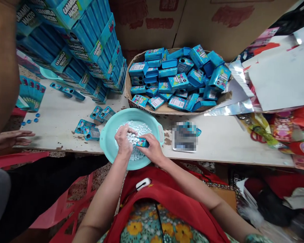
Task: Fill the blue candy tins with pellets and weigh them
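A turquoise plastic basin [106,148] stands at the table's front edge, with many small white candies [144,128] inside. Over the basin, my right hand [153,148] grips a small blue candy box [142,142], which lies tilted sideways with one end toward my left hand. My left hand [124,141] is curled around a heap of white candies against that end of the box. Whether candies are passing into the box is hidden by the fingers. Several blue boxes [91,133] lie on the table just left of the basin.
Behind the basin is a cut-down cardboard box [128,89] full of blue boxes. Packed display trays [91,50] are stacked at the back left. A co-worker's hand [14,138] rests at the left edge. A blurred flat object [184,138] lies right of the basin; colourful packages [282,126] sit farther right.
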`<move>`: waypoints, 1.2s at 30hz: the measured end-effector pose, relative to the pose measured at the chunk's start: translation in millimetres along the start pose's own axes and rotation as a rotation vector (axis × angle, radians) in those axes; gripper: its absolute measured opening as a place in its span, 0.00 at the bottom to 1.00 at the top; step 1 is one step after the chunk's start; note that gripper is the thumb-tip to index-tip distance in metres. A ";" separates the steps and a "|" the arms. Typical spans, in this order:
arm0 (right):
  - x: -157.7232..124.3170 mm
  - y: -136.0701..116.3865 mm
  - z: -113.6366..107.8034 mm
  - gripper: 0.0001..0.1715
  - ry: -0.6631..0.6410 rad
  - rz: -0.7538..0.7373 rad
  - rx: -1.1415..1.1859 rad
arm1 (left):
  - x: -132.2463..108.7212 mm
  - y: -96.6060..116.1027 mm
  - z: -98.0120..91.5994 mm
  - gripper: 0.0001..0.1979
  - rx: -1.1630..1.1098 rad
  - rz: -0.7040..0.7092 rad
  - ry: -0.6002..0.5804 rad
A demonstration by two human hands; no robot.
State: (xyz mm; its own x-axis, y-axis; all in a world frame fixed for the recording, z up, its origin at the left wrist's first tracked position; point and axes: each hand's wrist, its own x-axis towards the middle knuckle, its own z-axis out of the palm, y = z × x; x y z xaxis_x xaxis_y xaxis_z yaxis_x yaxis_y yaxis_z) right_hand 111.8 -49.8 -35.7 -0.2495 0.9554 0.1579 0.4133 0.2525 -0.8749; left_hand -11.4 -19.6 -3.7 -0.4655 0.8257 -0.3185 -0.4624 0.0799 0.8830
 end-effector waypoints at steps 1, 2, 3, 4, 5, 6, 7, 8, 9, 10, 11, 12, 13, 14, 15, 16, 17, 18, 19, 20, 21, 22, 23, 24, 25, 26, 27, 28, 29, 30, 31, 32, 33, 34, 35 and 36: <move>-0.1 -0.8 -1.2 0.19 0.003 0.002 0.004 | -0.5 -0.2 2.1 0.14 -0.001 0.021 0.018; -0.3 -1.6 -2.4 0.19 0.006 0.005 0.007 | -1.0 -0.3 3.8 0.15 0.000 0.028 0.034; -0.3 -2.4 -3.7 0.19 0.011 0.007 0.011 | -1.4 -0.3 5.0 0.14 0.005 0.025 0.046; -0.4 -3.2 -5.0 0.19 0.014 0.009 0.015 | -1.7 -0.5 5.8 0.14 0.012 0.015 0.049; -0.4 -3.9 -6.3 0.19 0.015 0.009 0.018 | -1.8 -0.8 6.2 0.14 0.018 0.010 0.048; -0.4 -4.5 -7.4 0.19 0.015 0.006 0.023 | -1.8 -1.2 6.4 0.13 0.022 0.010 0.047; -0.3 -5.0 -8.4 0.19 0.015 0.005 0.030 | -1.6 -1.9 6.5 0.13 0.023 0.011 0.048; -0.2 -5.2 -9.2 0.19 0.015 0.007 0.036 | -1.1 -2.8 6.4 0.14 0.022 0.011 0.052; -0.1 -5.2 -9.8 0.19 0.014 0.013 0.040 | -0.6 -3.7 6.4 0.14 0.023 0.012 0.052; 0.1 -5.1 -10.4 0.18 0.015 0.022 0.044 | 0.0 -4.5 6.5 0.14 0.027 0.014 0.050; 0.3 -4.9 -10.9 0.18 0.015 0.029 0.048 | 0.4 -5.1 6.7 0.14 0.027 0.016 0.050; 0.5 -4.8 -11.4 0.18 0.013 0.033 0.050 | 0.6 -5.4 7.1 0.15 0.023 0.016 0.047; 0.7 -4.9 -11.8 0.18 0.011 0.034 0.050 | 0.5 -5.2 7.8 0.15 0.017 0.017 0.041; 1.0 -5.2 -12.1 0.18 0.011 0.031 0.051 | 0.1 -4.7 8.7 0.15 0.012 0.017 0.032; 1.5 -5.9 -12.4 0.18 0.015 0.027 0.051 | -0.6 -4.0 9.9 0.15 0.009 0.017 0.021; 2.0 -6.9 -12.7 0.18 0.019 0.025 0.050 | -1.3 -3.2 11.3 0.14 0.006 0.014 0.010; 2.7 -8.1 -12.9 0.18 0.020 0.025 0.049 | -2.1 -2.4 12.7 0.14 0.006 0.012 -0.002; 3.4 -9.5 -13.2 0.18 0.020 0.027 0.047 | -2.6 -1.8 14.1 0.14 0.006 0.012 -0.016; 4.0 -10.8 -13.4 0.18 0.019 0.029 0.048 | -3.0 -1.4 15.3 0.14 0.006 0.017 -0.028; 4.7 -11.9 -13.8 0.18 0.017 0.031 0.050 | -3.1 -1.2 16.4 0.14 0.006 0.026 -0.035; 5.2 -12.7 -14.3 0.18 0.015 0.035 0.054 | -3.0 -1.3 17.2 0.14 0.010 0.037 -0.033; 5.6 -13.1 -14.9 0.18 0.017 0.040 0.060 | -2.7 -1.5 17.9 0.14 0.015 0.047 -0.027; 6.0 -13.0 -15.6 0.18 0.020 0.045 0.067 | -2.4 -1.8 18.4 0.14 0.020 0.057 -0.020; 6.3 -12.5 -16.4 0.18 0.023 0.050 0.075 | -2.1 -2.1 18.8 0.14 0.023 0.068 -0.018; 6.6 -11.6 -17.2 0.18 0.026 0.056 0.084 | -1.7 -2.3 19.1 0.13 0.023 0.077 -0.019; 6.9 -10.3 -18.0 0.18 0.031 0.062 0.091 | -1.4 -2.6 19.3 0.13 0.023 0.083 -0.023; 7.2 -8.7 -18.5 0.19 0.035 0.068 0.096 | -1.0 -2.9 19.4 0.13 0.023 0.086 -0.028; 7.6 -6.9 -18.8 0.19 0.038 0.074 0.100 | -0.5 -3.3 19.5 0.14 0.023 0.085 -0.031; 8.1 -5.1 -18.8 0.19 0.041 0.079 0.106 | 0.0 -3.9 19.5 0.14 0.026 0.080 -0.031; 8.6 -3.4 -18.4 0.19 0.043 0.085 0.113 | 0.6 -4.7 19.5 0.14 0.034 0.071 -0.029; 9.3 -1.9 -17.7 0.19 0.044 0.089 0.120 | 1.2 -5.8 19.5 0.14 0.043 0.064 -0.025; 9.9 -0.7 -16.8 0.19 0.043 0.093 0.125 | 1.8 -7.0 19.7 0.14 0.055 0.060 -0.020; 10.7 0.0 -15.8 0.20 0.043 0.097 0.128 | 2.3 -8.1 20.0 0.14 0.069 0.064 -0.013; 11.5 0.1 -14.9 0.20 0.043 0.101 0.128 | 2.6 -8.9 20.6 0.14 0.083 0.069 -0.011; 12.2 -0.4 -14.5 0.20 0.043 0.107 0.126 | 2.7 -9.2 21.5 0.15 0.095 0.071 -0.017; 13.0 -1.5 -14.6 0.20 0.041 0.113 0.124 | 2.7 -8.7 22.7 0.15 0.103 0.072 -0.029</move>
State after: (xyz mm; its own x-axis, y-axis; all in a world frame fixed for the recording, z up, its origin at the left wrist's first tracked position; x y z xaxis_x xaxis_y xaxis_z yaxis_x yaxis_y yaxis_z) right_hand 120.7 -35.6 -25.7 -0.1701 0.9828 0.0717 0.3246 0.1246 -0.9376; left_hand 8.5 -5.4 -4.4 -0.4722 0.8469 -0.2445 -0.3481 0.0757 0.9344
